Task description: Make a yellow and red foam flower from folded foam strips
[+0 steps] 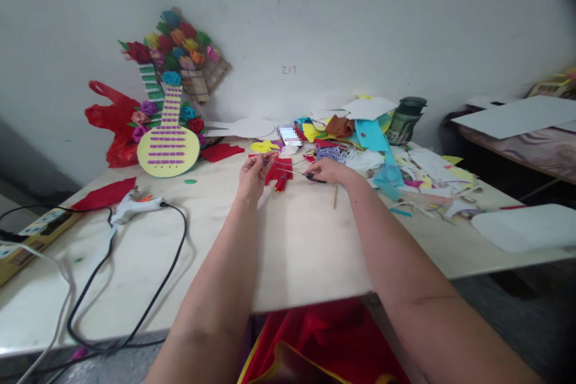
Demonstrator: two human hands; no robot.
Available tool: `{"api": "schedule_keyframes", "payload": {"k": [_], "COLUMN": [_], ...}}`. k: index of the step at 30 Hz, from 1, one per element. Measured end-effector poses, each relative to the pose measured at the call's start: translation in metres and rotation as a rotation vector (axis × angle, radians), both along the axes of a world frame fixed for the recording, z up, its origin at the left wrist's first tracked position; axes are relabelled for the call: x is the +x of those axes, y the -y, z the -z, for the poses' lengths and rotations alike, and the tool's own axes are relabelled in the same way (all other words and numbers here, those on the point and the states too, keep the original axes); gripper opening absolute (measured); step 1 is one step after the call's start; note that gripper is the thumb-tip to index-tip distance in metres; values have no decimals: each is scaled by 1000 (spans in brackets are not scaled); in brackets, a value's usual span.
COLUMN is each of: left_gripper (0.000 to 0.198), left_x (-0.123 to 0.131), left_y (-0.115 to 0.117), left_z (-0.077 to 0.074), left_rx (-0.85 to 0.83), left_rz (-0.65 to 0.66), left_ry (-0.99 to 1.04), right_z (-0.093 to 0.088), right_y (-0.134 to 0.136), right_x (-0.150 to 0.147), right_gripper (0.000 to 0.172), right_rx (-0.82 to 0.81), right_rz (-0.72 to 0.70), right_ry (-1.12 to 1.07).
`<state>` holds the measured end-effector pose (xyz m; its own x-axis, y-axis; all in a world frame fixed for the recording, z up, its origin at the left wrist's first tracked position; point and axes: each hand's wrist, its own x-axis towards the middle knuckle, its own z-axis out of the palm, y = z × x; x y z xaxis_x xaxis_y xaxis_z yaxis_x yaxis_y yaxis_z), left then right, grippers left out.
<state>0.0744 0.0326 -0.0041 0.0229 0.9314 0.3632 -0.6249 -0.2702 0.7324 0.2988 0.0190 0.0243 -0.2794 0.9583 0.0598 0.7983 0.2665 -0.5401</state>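
Observation:
My left hand (pixel 254 177) is closed in a pinch at the middle of the table, at the left edge of some red crepe paper pieces (pixel 284 168). What lies between its fingertips is too small to make out. To the right, my right hand (pixel 330 170) grips a pair of scissors (pixel 315 178) by the black handles, and the thin metal blades point left over the red paper towards my left hand. A thin wooden stick (pixel 335 197) lies just below my right hand.
A yellow paper lute (pixel 168 153) leans at back left with paper flowers (pixel 177 42) behind it. At left lie a glue gun (pixel 135 207), its looping cable and a power strip (pixel 40 231). Paper scraps (pixel 432 171), purple string (pixel 330 153) and a green bottle (pixel 407 121) crowd the right.

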Motion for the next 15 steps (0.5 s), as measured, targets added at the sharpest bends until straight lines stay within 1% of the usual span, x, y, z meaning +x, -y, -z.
{"api": "schedule_keyframes", "payload": {"k": [3,6,10,15], "left_gripper": [22,20,20,20], "left_x": [3,5,8,10], "left_y": [2,3,5,6], "left_z": [-1,1,3,4], "left_rx": [6,10,-32,-24], "left_rz": [41,85,99,131], "left_ry": [-35,-58,-96,-108], "right_z": [9,12,8,-1], "right_y": [-6,-6,0,5], "right_x": [0,-6,-19,-24], "right_gripper": [22,24,26,21], "right_rx": [64,91,101,40], "right_rz": [137,264,321,373], "right_ry": [55,158,323,359]}}
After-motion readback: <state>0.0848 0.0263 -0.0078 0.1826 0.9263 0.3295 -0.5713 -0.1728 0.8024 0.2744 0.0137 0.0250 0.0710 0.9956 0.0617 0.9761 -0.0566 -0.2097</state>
